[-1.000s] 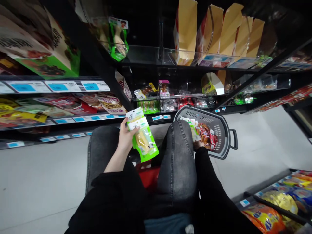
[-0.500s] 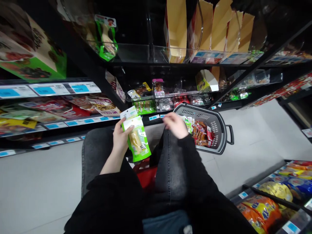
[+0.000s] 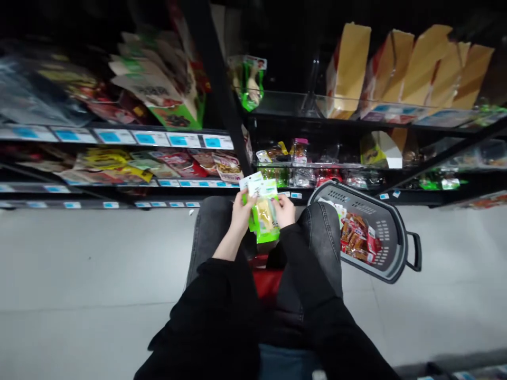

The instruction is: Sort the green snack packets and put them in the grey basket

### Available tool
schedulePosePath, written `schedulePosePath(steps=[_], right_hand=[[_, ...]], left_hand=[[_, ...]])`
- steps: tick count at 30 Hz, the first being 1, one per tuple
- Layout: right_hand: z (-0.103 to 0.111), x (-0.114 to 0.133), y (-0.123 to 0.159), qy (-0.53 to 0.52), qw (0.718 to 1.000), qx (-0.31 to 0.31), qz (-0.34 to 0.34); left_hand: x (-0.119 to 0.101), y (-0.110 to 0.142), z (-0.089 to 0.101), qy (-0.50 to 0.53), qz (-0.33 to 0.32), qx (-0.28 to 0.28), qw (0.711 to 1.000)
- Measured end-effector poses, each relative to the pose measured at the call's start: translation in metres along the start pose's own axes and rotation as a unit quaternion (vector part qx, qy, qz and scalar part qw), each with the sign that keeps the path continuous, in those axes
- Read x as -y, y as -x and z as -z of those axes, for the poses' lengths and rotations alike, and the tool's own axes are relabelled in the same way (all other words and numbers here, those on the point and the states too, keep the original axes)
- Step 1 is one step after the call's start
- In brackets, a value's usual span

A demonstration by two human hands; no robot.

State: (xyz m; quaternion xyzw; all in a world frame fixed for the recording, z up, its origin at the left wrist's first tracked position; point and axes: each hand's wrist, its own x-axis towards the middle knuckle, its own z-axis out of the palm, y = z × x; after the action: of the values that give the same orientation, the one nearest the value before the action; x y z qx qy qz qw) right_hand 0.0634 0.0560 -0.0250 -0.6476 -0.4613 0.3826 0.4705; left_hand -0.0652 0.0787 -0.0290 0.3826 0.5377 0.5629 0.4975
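Observation:
Green-and-white snack packets (image 3: 266,214) with clear fronts overlap between my two hands, above my knees. A pale yellow food piece shows through the front one. My left hand (image 3: 240,212) is closed on their left side, thumb over the front. On the right edge, my right hand (image 3: 285,211) pinches the packets with thumb and fingers. How many packets are stacked I cannot tell. A grey shopping basket (image 3: 390,269) stands on the floor by my right knee, holding red-brown snack packs (image 3: 356,237) and some green-and-white packets.
Dark shelves with price labels (image 3: 180,140) run across in front of me. Open cardboard boxes (image 3: 348,71) stand on the upper right shelf. One green packet (image 3: 252,84) hangs over the shelf's clear front lip. Bagged snacks (image 3: 182,162) fill the lower left shelf.
My right hand has moved from beside the basket to the packets and now grips their right edge. The view has turned left, so shelves and basket sit farther right.

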Motion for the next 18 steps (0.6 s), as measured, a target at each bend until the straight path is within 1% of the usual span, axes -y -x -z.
schedulePosePath(steps=[3,4,6,8,10,13,15,16,18], right_hand=[[-0.001,-0.010,-0.007,-0.023,0.997,-0.073,0.006],[-0.001,-0.012,-0.009,-0.030,0.995,-0.095,0.009],[0.001,-0.015,-0.012,-0.044,0.990,-0.133,0.014],[0.006,-0.015,-0.014,-0.062,0.987,-0.146,0.016],[0.011,-0.012,-0.015,-0.086,0.989,-0.114,0.022],[0.019,-0.005,-0.015,-0.103,0.994,-0.007,0.028],[0.022,0.000,-0.014,-0.087,0.995,0.044,0.027],[0.022,0.001,-0.013,-0.078,0.995,0.054,0.025],[0.023,0.003,-0.012,-0.067,0.996,0.056,0.022]], left_hand=[[-0.002,0.003,0.000,-0.063,-0.020,0.045,0.997],[-0.003,0.005,0.000,-0.084,-0.011,0.072,0.994],[-0.005,0.010,0.000,-0.125,0.021,0.147,0.981],[-0.008,0.013,-0.001,-0.146,0.033,0.199,0.969],[-0.010,0.014,-0.001,-0.152,0.020,0.208,0.966],[-0.011,0.013,-0.001,-0.154,-0.016,0.177,0.972],[-0.011,0.012,0.000,-0.153,-0.038,0.156,0.975],[-0.011,0.011,0.000,-0.156,-0.046,0.148,0.976],[-0.011,0.011,0.001,-0.168,-0.055,0.142,0.974]])
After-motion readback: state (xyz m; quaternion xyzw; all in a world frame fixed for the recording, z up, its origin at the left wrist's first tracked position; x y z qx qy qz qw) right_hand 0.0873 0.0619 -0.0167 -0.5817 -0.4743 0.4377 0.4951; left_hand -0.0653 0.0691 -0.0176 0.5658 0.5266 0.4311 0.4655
